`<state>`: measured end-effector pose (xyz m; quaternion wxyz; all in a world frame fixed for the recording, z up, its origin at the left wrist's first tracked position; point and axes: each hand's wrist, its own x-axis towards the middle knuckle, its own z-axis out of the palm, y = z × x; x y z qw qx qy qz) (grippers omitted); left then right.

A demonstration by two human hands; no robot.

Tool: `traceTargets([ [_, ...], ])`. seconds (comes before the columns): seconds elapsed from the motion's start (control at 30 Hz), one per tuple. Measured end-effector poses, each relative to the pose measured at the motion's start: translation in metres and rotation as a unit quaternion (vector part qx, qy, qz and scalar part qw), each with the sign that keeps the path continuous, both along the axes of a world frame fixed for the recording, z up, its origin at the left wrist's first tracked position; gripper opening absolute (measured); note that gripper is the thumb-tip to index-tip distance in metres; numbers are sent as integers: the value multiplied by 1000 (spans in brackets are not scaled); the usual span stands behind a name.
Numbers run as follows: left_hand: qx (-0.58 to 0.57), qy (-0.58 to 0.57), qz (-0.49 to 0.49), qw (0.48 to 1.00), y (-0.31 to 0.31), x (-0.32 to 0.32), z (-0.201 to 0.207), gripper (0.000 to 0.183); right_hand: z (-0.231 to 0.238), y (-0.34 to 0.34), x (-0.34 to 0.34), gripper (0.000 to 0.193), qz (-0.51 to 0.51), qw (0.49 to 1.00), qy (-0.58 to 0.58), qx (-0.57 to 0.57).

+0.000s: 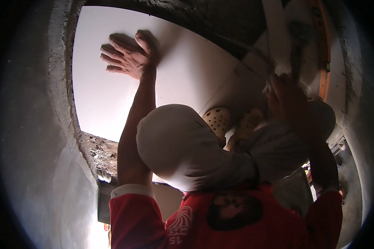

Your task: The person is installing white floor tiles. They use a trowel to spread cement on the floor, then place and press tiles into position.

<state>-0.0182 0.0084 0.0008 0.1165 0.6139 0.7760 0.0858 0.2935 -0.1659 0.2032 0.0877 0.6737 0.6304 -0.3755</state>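
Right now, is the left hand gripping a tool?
No, the left hand lies flat on the large white tile, its fingers spread and nothing in its grasp.

The left hand (131, 56) lies flat, palm down, fingers spread toward the left and thumb standing apart, pointing up the view. Its left forearm (134, 120) runs up, outside the bent left knee (166, 128). The right hand (284, 93), dim and blurred, is raised with fingers curled in a grip; the right forearm (320, 143) slants up and inward to it.
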Motion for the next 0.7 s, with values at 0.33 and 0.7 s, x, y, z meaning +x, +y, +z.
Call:
traceTargets([
  [0.33,4,11,-12,1000,0,-2,-1,108,21,-19,-16,36,75,977,-98,-173],
  [0.7,-2,-10,0,1000,0,1,-1,110,52,30,3,43,194,950,-121,-212],
])
